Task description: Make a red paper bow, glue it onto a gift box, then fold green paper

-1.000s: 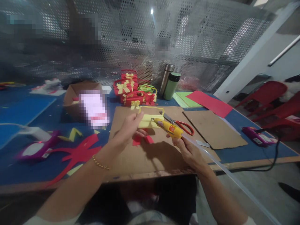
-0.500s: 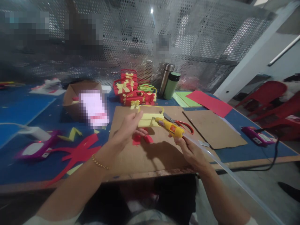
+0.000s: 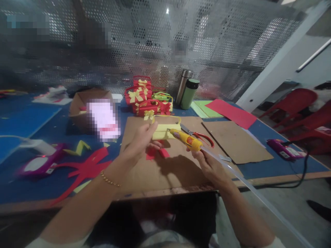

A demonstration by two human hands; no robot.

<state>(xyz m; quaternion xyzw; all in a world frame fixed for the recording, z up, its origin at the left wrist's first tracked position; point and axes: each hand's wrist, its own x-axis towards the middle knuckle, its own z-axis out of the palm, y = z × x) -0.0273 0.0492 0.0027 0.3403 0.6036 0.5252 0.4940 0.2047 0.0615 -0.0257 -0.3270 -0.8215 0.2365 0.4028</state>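
Between the fingers of my left hand [image 3: 144,137] is a small yellow paper basket [image 3: 161,128] with a thin arched handle. My right hand [image 3: 207,163] is closed around a yellow glue gun [image 3: 187,139], from whose back end a long clear glue stick [image 3: 248,186] sticks out. The gun's nozzle meets or nearly meets the basket's front face; I cannot tell if they touch. Below the basket, red paper pieces [image 3: 157,154] lie on the cardboard sheet [image 3: 144,181]. Scissors [image 3: 199,134] with red-orange handles rest behind the gun.
Small red, yellow and green paper baskets [image 3: 146,109] stand at the back, beside two flasks [image 3: 189,94]. A cardboard box [image 3: 77,103] with a blurred bright panel, red paper strips [image 3: 88,165] and a purple device [image 3: 42,163] are left. Another purple device [image 3: 286,150] sits right.
The glue gun has shifted very slightly left along the front of the yellow basket. Both hands otherwise stay in nearly the same place.
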